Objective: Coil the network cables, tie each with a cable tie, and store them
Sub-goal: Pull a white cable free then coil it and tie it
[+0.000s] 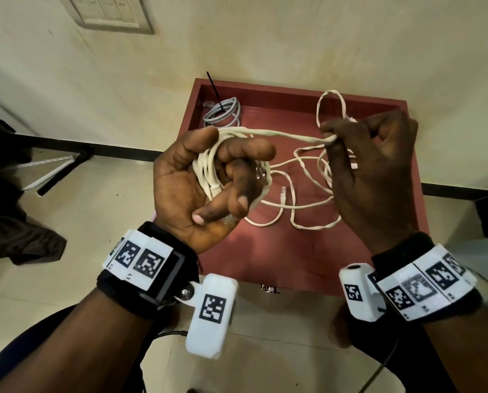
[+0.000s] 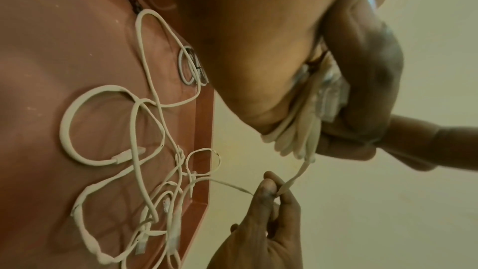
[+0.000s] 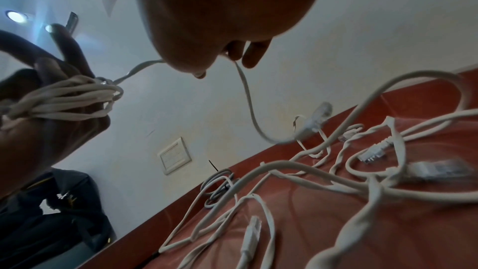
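Note:
My left hand (image 1: 208,180) holds a bundle of white cable loops (image 1: 208,168) wound round its fingers; the same coil (image 2: 297,136) shows in the left wrist view and the coil (image 3: 64,101) in the right wrist view. One strand (image 1: 279,134) runs taut from the bundle to my right hand (image 1: 373,171), which pinches it between thumb and fingertips (image 2: 274,189). More loose white cable (image 1: 302,194) lies tangled on the red-brown tray (image 1: 279,256), with several clear plugs (image 1: 283,194). A grey cable coil (image 1: 223,112) with a black cable tie (image 1: 215,90) lies in the tray's far left corner.
The tray stands against a cream wall (image 1: 293,38) with a switch plate (image 1: 109,12). A dark cloth (image 1: 24,239) lies on the floor at left, beside a black frame (image 1: 61,171). Cream floor tiles (image 1: 95,217) surround the tray.

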